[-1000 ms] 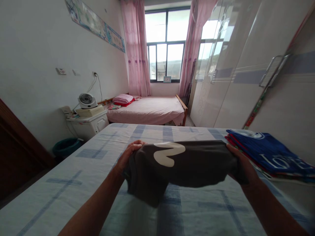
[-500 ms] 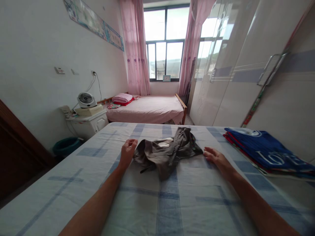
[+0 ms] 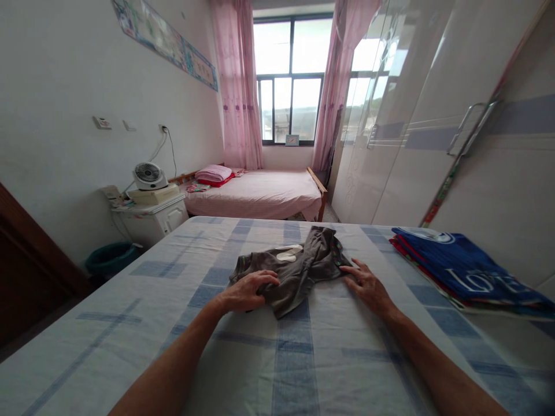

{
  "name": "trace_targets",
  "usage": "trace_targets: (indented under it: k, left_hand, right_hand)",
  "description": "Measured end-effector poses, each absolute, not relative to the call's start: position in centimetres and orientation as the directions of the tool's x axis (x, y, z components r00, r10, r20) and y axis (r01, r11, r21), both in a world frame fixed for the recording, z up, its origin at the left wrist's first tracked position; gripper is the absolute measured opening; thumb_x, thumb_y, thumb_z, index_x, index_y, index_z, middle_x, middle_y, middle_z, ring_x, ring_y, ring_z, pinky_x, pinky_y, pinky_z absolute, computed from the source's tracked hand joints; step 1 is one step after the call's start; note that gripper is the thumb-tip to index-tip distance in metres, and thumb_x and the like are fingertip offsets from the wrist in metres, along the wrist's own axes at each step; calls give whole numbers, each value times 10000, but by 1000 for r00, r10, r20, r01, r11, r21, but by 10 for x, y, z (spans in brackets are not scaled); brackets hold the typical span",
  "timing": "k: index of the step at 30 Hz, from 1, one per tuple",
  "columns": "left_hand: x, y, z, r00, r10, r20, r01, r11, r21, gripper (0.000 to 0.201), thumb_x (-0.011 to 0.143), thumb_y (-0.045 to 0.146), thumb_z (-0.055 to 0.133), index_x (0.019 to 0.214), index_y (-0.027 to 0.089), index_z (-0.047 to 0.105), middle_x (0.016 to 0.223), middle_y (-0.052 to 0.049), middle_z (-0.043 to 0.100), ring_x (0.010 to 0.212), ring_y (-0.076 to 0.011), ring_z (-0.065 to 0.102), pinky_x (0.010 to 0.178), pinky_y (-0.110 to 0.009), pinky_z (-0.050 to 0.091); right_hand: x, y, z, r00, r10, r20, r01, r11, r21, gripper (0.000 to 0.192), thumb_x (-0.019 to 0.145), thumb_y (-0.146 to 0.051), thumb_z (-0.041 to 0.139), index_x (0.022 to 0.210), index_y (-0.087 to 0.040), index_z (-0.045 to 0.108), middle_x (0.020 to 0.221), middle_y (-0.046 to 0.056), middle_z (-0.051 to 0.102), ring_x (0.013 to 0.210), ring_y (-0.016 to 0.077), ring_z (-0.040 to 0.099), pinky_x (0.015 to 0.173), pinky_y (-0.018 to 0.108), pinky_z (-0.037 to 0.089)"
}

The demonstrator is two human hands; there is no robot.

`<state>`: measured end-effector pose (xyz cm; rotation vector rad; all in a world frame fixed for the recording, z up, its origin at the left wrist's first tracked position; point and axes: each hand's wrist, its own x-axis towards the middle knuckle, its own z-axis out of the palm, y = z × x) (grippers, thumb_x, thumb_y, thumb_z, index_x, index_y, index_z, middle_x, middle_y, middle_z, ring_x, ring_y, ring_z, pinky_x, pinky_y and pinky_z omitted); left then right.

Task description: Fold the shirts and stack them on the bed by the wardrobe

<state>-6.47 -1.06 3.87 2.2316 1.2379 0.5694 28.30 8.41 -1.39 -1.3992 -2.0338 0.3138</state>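
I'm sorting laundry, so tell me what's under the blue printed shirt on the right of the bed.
Under the blue printed shirt a red folded garment's edge shows, resting on the blue-checked bedsheet. Anything deeper in that stack is covered.

Two beds (image 3: 130,323) (image 3: 260,193), one grey garment (image 3: 295,266), one fan (image 3: 147,175), two curtains (image 3: 236,86) (image 3: 336,86) (both pink).

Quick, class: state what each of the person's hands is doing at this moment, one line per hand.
Left hand: open, fingers resting on the grey garment, not gripping it.
Right hand: open, flat on the bed sheet, fingertips at the garment's right edge.
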Motion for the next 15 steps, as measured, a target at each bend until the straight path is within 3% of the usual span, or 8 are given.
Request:
trace_targets:
  k: [3, 6, 11, 13, 15]
  left_hand:
    - [-70, -10, 41, 511, 858, 53, 605, -403, 686, 593, 539, 21, 453, 1081, 198, 614, 1338, -36, 485, 1216, -224, 454, 1038, -335, 328]
    - [-70, -8, 37, 481, 871, 98, 577, -399, 713, 509, 584, 29, 485, 1041, 190, 639, 1288, -42, 529, 1176, -212, 490, 1028, -318, 334]
    - [-63, -3, 26, 304, 912, 274, 552, -403, 730, 268, 702, 103, 502, 879, 193, 681, 1022, -31, 666, 982, -179, 587, 929, -286, 410]
    - [-61, -2, 28, 148, 943, 299, 481, -332, 811, 199, 736, 181, 528, 864, 185, 680, 854, -21, 682, 841, -171, 606, 820, -267, 456]
    - [-61, -1, 35, -65, 956, 286, 290, -256, 922, 197, 747, 284, 559, 859, 166, 669, 729, -7, 664, 703, -154, 595, 688, -239, 470]
  right_hand:
    - [280, 86, -13, -257, 894, 368, 813, 405, -417, 345, 779, -275, 488, 1067, -221, 671, 1354, 79, 452, 1229, 239, 435, 1034, 389, 351]
    - [278, 91, -16, -258, 884, 390, 829, 410, -380, 409, 782, -291, 477, 1150, -190, 625, 1296, 101, 512, 1178, 248, 478, 1025, 400, 360]
    - [276, 94, -14, -104, 883, 458, 759, 368, -537, 552, 777, -337, 470, 1303, -169, 478, 1295, 129, 485, 961, 207, 593, 891, 376, 469]
    - [277, 91, -6, -25, 870, 492, 713, 360, -601, 558, 777, -351, 469, 1303, -165, 474, 1286, 133, 483, 875, 188, 608, 812, 354, 504]
    - [280, 86, 5, 91, 829, 552, 677, 355, -645, 566, 780, -355, 468, 1310, -157, 466, 1297, 140, 470, 858, 186, 606, 771, 347, 513]
